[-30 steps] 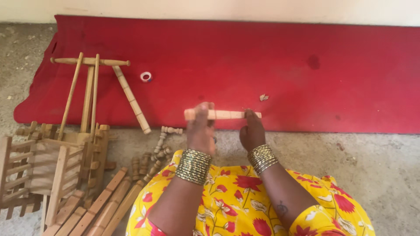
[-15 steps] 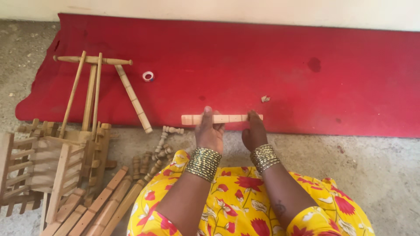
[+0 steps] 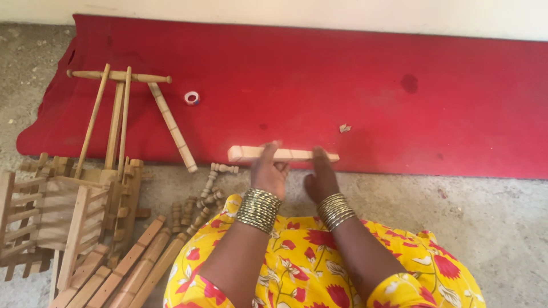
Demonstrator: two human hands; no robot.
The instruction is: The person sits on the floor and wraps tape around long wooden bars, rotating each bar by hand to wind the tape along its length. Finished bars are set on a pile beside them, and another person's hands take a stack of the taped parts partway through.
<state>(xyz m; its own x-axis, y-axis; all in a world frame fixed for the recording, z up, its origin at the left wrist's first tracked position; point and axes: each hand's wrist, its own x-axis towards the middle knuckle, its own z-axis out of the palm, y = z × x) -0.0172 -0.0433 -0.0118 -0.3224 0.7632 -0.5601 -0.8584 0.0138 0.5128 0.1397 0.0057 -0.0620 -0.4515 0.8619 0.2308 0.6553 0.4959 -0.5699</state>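
A short pale wooden bar lies crosswise at the near edge of the red mat. My left hand grips it near its middle, fingers curled over the top. My right hand holds the bar's right part, fingers on its near side. Both wrists carry stacks of metal bangles, and yellow flowered cloth covers my lap below.
On the left lie long wooden rods and a turned spindle, a notched stick, slatted wooden frames, flat slats and several small turned pegs. A small white tape roll and a scrap sit on the mat.
The bar has shifted slightly leftward and lower in view as my hands slid along it. The other pieces have not moved on the floor.
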